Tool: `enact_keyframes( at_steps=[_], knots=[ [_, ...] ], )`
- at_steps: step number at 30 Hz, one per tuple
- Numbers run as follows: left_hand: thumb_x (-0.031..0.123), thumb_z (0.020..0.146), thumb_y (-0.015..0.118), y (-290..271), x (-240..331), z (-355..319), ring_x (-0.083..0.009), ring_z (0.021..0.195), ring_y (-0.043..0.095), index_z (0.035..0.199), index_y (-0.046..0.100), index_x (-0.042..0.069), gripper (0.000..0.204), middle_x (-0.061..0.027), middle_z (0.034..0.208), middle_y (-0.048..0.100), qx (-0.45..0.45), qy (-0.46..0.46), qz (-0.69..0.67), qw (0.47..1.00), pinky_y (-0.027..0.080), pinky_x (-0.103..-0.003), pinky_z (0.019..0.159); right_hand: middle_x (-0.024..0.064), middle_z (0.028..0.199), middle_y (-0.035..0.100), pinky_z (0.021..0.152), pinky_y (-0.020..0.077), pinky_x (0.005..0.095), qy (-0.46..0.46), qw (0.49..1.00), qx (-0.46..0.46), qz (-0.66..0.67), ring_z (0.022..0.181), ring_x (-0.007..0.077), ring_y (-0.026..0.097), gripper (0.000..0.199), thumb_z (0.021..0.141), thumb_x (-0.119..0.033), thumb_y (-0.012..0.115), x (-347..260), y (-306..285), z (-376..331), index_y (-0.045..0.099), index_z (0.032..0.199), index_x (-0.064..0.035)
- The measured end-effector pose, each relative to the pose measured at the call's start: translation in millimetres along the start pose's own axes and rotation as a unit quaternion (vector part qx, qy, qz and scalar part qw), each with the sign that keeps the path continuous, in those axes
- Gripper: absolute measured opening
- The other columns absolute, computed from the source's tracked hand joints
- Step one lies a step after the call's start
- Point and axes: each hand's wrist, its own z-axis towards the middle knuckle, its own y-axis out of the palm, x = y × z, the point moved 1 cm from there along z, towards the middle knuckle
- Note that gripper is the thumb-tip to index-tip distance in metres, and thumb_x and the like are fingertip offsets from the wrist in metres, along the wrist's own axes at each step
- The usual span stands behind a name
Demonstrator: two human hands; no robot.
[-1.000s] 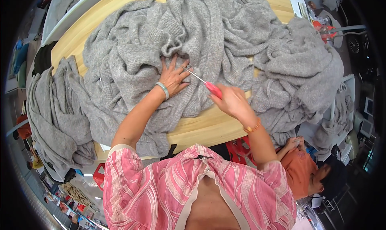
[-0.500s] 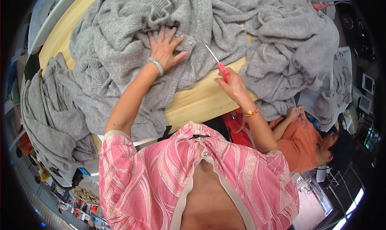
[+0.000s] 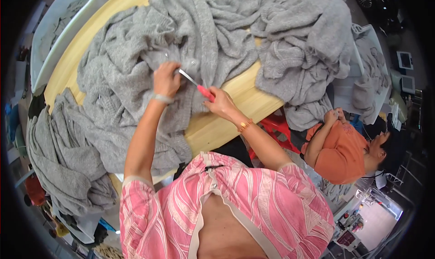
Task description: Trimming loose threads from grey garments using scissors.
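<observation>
A fuzzy grey knit garment (image 3: 120, 73) lies bunched in front of me, with small shiny beads on a fold near my hands. My left hand (image 3: 166, 80) is closed over that fold, its fingers curled into the knit. My right hand (image 3: 222, 106) grips the pink handle of a slim, pointed metal-bladed tool (image 3: 205, 92). The tool's blade points up and left, its tip beside my left fingertips. Whether it has one blade or two pressed together does not show.
More grey knits (image 3: 303, 41) cover the right of the pale wooden table (image 3: 229, 107), and another pile (image 3: 68, 159) hangs at its left. White bins (image 3: 59, 55) stand around it. A person in orange (image 3: 337, 152) works at the right, near a red stool (image 3: 276, 127).
My left hand has gone from spread flat to curled on the knit. My right hand has carried the pink-handled tool leftward, up to the left fingers. The whole view has shifted somewhat.
</observation>
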Motion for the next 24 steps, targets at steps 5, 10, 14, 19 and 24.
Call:
enact_keyframes(
  at_steps=[5, 10, 14, 19, 24],
  knots=[
    [0.001, 0.085, 0.056, -60, 3, -70, -0.0121, 0.1, 0.053, 0.117, 0.053, -0.001, 0.032, -0.0047, 0.114, 0.058, 0.083, -0.142, -0.346, 0.924, 0.043, -0.024, 0.088, 0.0023, 0.086, 0.061, 0.074, 0.047, 0.0265, -0.102, 0.974, -0.1, 0.178, 0.081, 0.0082, 0.055, 0.026, 0.077, -0.004, 0.069, -36, -55, -30, 0.056, 0.099, -0.0012],
    [0.012, 0.078, 0.07, -52, 57, -90, -0.018, 0.117, 0.046, 0.133, 0.043, 0.001, 0.061, -0.0092, 0.127, 0.051, -0.037, -0.085, -0.418, 0.904, 0.036, -0.031, 0.1, 0.0056, 0.081, 0.06, 0.068, 0.0463, 0.0285, -0.208, 0.956, -0.034, 0.203, 0.076, 0.0116, 0.055, 0.02, 0.078, -0.007, 0.066, -83, -48, -30, 0.057, 0.095, -0.0006],
    [0.007, 0.063, 0.076, -40, 70, -109, -0.024, 0.102, 0.058, 0.112, 0.055, 0.004, 0.054, -0.0087, 0.105, 0.061, 0.035, -0.075, -0.335, 0.939, 0.043, -0.034, 0.089, 0.0119, 0.078, 0.061, 0.067, 0.0468, 0.0327, -0.244, 0.95, -0.104, 0.165, 0.072, 0.0199, 0.059, 0.018, 0.078, -0.009, 0.064, -128, -16, -44, 0.057, 0.093, -0.001],
    [0.003, 0.064, 0.073, -93, 72, -99, -0.0181, 0.084, 0.06, 0.092, 0.06, 0.003, 0.031, -0.003, 0.09, 0.062, -0.012, -0.05, -0.216, 0.975, 0.047, -0.029, 0.074, 0.0086, 0.076, 0.059, 0.066, 0.0455, 0.0307, -0.249, 0.946, -0.055, 0.198, 0.072, 0.0157, 0.055, 0.021, 0.082, -0.014, 0.066, -131, -29, -56, 0.057, 0.097, -0.0024],
    [0.004, 0.074, 0.068, -173, 76, -114, -0.0129, 0.078, 0.057, 0.1, 0.06, -0.001, 0.028, -0.005, 0.091, 0.061, 0.044, -0.154, -0.266, 0.951, 0.046, -0.029, 0.069, 0.0114, 0.079, 0.062, 0.067, 0.046, 0.0325, -0.227, 0.973, 0.039, 0.009, 0.074, 0.0219, 0.06, 0.024, 0.086, -0.02, 0.065, -101, -68, -67, 0.059, 0.105, -0.0066]
  ],
)
